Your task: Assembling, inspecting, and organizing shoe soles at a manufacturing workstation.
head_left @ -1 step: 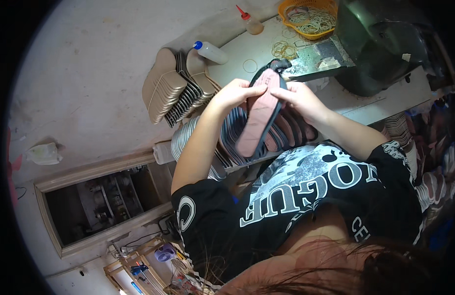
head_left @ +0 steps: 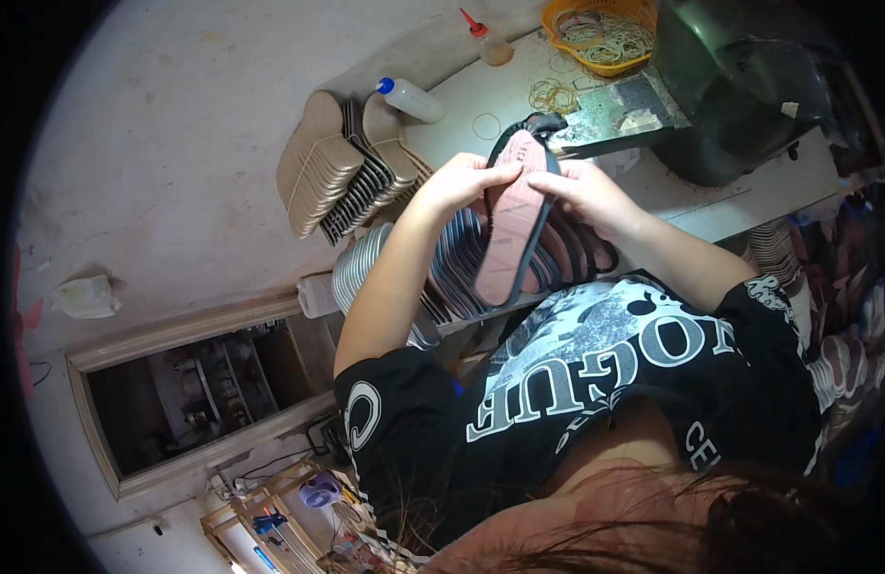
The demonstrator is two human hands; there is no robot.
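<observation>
A pink-soled sandal or slipper (head_left: 512, 225) with a dark edge and a black upper at its far end is held between both hands. Its pink face is turned up and its narrower end slants down toward my shirt. My left hand (head_left: 473, 182) grips its left edge, thumb lying on the pink face. On the opposite edge my right hand (head_left: 586, 191) is closed, thumb pressed near the left thumb; the other fingers are partly hidden behind the sole. Just beneath the hands stands a row of soles (head_left: 454, 258), partly covered by the held sandal.
Banded stacks of tan soles (head_left: 318, 163) stand at the left of the white table (head_left: 452, 100). Beyond are a blue-capped bottle (head_left: 411, 101), a red-tipped bottle (head_left: 490, 46), a yellow basket (head_left: 557, 33) of rubber bands, and a dark machine (head_left: 739, 105) at right.
The sandal's near end has swung slightly to the right, and its pink face has turned a little. Both hands keep their hold in nearly the same place.
</observation>
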